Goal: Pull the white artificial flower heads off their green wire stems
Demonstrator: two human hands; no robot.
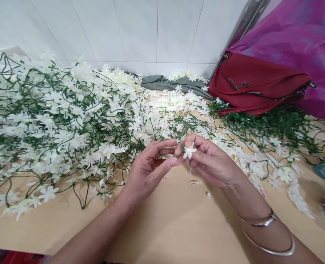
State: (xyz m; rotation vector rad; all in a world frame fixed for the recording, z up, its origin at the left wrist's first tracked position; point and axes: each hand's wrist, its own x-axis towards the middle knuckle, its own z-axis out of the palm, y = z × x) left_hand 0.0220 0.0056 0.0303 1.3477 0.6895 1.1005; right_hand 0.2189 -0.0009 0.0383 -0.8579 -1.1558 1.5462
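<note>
Between both hands is a small white artificial flower (189, 150) on a green stem. My right hand (213, 161) pinches it near the blossom, with the petals facing up and toward me. My left hand (151, 167) is curled with its thumb tip close to the right fingers; a bit of dark green stem (160, 156) shows between its fingers. Both hands are above the table, in front of a large heap of white artificial flowers (77, 110) with green stems. Loose white petals (170, 102) lie in a pile behind the hands.
Bare green stems (267, 124) lie at the right, under a red handbag (256, 84). A purple plastic bag (302, 47) is beside it. Behind runs a tiled wall (137, 33) with grey-green cloth (162, 82) at its foot. Small white bits are scattered on the table (162, 227).
</note>
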